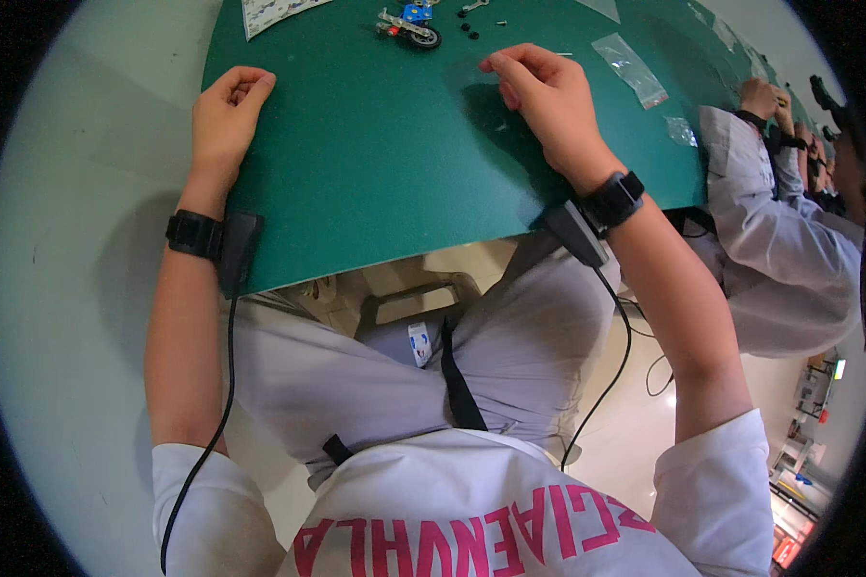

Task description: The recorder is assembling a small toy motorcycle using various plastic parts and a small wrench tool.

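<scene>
My left hand [229,123] rests at the left edge of the green tabletop, its fingers curled into a loose fist with nothing visible in them. My right hand [548,101] hovers or rests over the table, fingers folded and thumb against the index finger; no held thing shows. Beyond and between the hands is a small model motorcycle [410,23] with blue and silver parts and a black wheel. Beside it lie small black round pieces [470,32], a small screw [501,23] and a little metal wrench [473,7]. A thin pale rod [564,55] lies just past my right hand.
A printed sheet [277,12] lies at the far left. Clear plastic bags [631,71] are at the right, with a smaller one [681,132] nearer. Another person's grey sleeve [741,178] and hands [762,99] are at the right edge. Cables [229,375] run from my wristbands.
</scene>
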### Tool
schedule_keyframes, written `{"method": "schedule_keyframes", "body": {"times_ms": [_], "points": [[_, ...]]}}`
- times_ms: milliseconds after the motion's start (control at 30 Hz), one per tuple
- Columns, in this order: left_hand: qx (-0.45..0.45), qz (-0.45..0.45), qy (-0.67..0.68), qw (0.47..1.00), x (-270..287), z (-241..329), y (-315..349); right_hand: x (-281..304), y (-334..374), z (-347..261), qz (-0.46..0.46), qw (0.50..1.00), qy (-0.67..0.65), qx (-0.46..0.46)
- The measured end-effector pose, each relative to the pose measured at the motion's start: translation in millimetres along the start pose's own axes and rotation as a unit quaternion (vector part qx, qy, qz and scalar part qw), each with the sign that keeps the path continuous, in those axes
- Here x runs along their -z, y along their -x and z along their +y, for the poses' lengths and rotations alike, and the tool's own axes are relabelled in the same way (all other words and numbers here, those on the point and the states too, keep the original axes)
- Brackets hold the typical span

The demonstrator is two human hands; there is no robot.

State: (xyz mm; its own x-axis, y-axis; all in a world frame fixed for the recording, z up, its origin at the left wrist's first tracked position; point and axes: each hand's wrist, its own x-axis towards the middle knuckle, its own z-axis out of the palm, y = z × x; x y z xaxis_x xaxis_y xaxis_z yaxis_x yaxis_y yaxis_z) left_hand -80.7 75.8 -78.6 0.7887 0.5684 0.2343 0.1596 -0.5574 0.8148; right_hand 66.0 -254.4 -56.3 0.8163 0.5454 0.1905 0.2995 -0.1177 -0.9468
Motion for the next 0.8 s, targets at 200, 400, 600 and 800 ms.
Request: {"method": "schedule_keyframes", "body": {"times_ms": [200,400,600,800], "points": [[-0.022,-0.011,0.018,1.000,13.9,-1.2,3.1,-6.4,5.2,-8.6,0.004,1.000,-0.001,-0.005],[-0.007,-0.006,-0.001,1.000,12.1,-1.7,-1.5,-3.4,1.4,-4.3,-0.003,1.000,-0.001,0.017],[-0.005,0.020,-0.004,1.000,7.1,4.4,1.9,-2.8,-0.8,0.0,0.001,1.000,-0.001,0.016],[-0.008,-0.008,-0.051,0.999,15.5,6.1,-1.8,-4.1,-2.1,-19.6,-0.008,0.998,-0.025,-0.052]]}}
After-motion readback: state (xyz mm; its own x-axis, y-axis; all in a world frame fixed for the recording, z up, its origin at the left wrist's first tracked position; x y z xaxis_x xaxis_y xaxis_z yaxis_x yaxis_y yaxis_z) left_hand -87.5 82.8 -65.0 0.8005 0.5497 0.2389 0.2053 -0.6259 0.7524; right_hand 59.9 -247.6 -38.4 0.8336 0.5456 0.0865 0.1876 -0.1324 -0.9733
